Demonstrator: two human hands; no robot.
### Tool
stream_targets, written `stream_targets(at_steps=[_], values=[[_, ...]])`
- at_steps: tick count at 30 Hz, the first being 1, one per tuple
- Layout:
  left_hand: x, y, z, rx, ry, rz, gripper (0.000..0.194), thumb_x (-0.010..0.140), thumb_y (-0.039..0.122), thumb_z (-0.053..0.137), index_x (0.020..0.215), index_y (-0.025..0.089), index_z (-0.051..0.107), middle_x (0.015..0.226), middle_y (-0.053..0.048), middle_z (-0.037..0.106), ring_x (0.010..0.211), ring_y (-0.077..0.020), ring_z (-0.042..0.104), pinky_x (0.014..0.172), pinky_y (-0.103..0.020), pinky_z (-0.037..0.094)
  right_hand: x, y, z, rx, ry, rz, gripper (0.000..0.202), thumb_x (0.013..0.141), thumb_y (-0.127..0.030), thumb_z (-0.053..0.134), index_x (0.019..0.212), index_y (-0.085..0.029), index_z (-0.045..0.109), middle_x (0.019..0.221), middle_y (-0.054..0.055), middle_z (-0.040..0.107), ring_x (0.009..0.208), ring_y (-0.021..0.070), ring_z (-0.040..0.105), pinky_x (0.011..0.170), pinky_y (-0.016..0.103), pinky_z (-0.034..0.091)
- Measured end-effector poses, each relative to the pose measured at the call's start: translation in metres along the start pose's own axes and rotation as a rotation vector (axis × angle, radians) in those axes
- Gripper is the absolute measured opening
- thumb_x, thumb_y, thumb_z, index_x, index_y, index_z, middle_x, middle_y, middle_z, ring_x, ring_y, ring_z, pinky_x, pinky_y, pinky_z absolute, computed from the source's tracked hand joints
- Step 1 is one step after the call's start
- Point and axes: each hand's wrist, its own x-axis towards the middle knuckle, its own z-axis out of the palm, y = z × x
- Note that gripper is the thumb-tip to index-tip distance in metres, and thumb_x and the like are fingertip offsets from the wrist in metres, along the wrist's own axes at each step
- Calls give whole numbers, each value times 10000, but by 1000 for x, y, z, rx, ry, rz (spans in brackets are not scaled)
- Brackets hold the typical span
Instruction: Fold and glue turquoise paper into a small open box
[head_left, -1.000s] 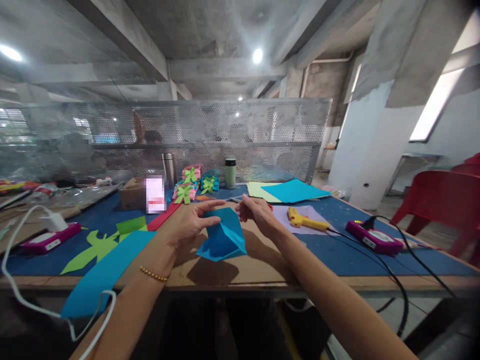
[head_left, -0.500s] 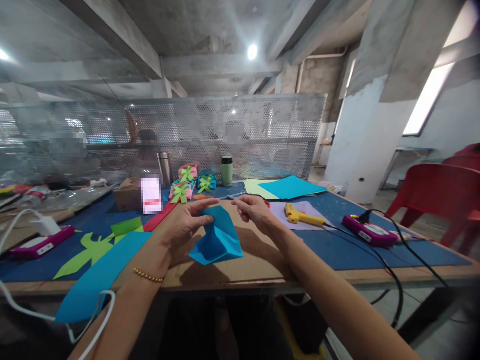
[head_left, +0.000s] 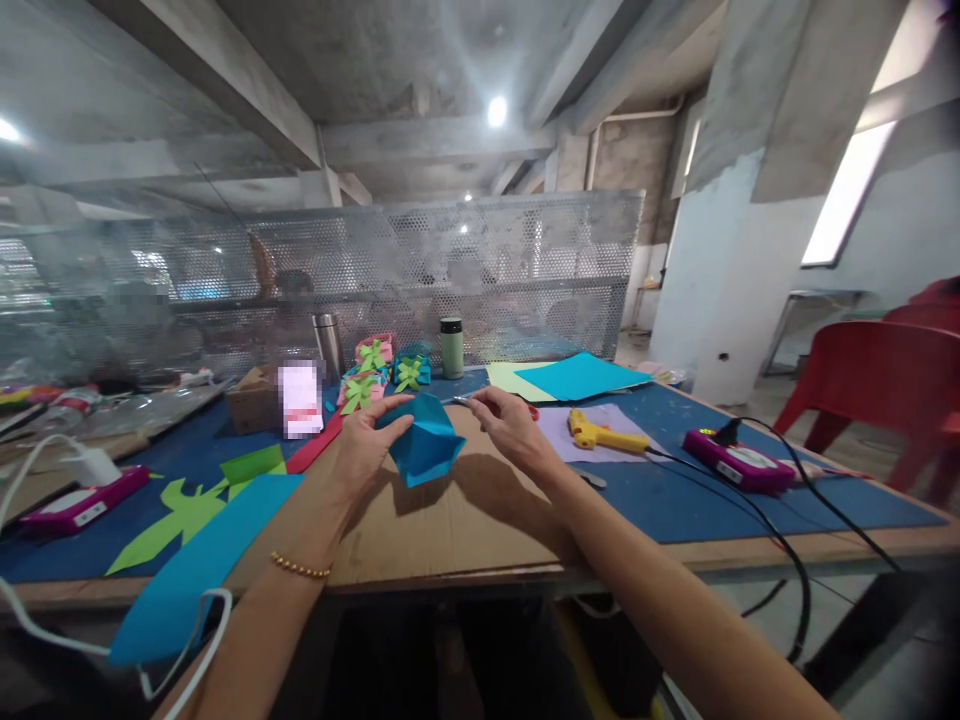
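Note:
Over a sheet of brown cardboard (head_left: 465,530), my left hand (head_left: 373,432) pinches the upper left edge of a folded blue paper piece (head_left: 426,445), which hangs in the air. My right hand (head_left: 495,408) is just to the right of the paper, its fingers closed together; a small dark tip shows at the fingertips, too small to name. The right hand and the blue paper look apart. A gold bead bracelet (head_left: 300,567) is on my left wrist.
A yellow glue gun (head_left: 609,437) lies on purple paper at the right, beside a purple power strip (head_left: 739,460). Blue sheets (head_left: 585,377), a green bottle (head_left: 452,348) and small bow-topped boxes (head_left: 411,372) stand behind. Green cutouts (head_left: 176,520) lie left.
The blue paper has been raised and turned, so its open end now faces more to the right. My left hand tilted with it. My right hand stays nearly in place.

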Motion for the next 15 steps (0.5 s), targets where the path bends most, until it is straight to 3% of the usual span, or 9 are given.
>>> stream_targets(at_steps=[3, 7, 11, 15], values=[[0, 3, 1, 133, 126, 111, 367, 757, 334, 748, 1096, 193, 739, 1085, -62, 741, 1094, -247, 640, 972, -363, 491, -5, -3, 2, -232, 57, -241, 206, 943, -289, 500, 832, -171, 628, 767, 34, 601, 696, 151, 514, 667, 285, 375], [-6, 13, 7, 202, 177, 198, 347, 802, 317, 705, 1129, 203, 722, 1130, -60, 731, 1108, -235, 645, 1019, -365, 470, -13, -11, 11, -449, 66, -477, 225, 982, -273, 473, 869, -167, 636, 859, 63, 634, 799, 178, 533, 742, 321, 342], [-10, 17, 12, 216, 178, 211, 329, 812, 325, 698, 1118, 206, 717, 1142, -52, 729, 1098, -234, 650, 1023, -378, 472, -19, -18, 18, -613, 81, -525, 231, 931, -377, 576, 1003, -166, 637, 966, 86, 652, 921, 229, 531, 785, 355, 317], [-12, 16, 15, 193, 148, 221, 314, 802, 322, 710, 1096, 213, 725, 1132, -47, 733, 1132, -241, 636, 1035, -380, 464, -24, -20, 21, -788, 86, -487, 223, 892, -384, 610, 948, -169, 622, 937, 95, 639, 881, 246, 502, 781, 373, 302]])
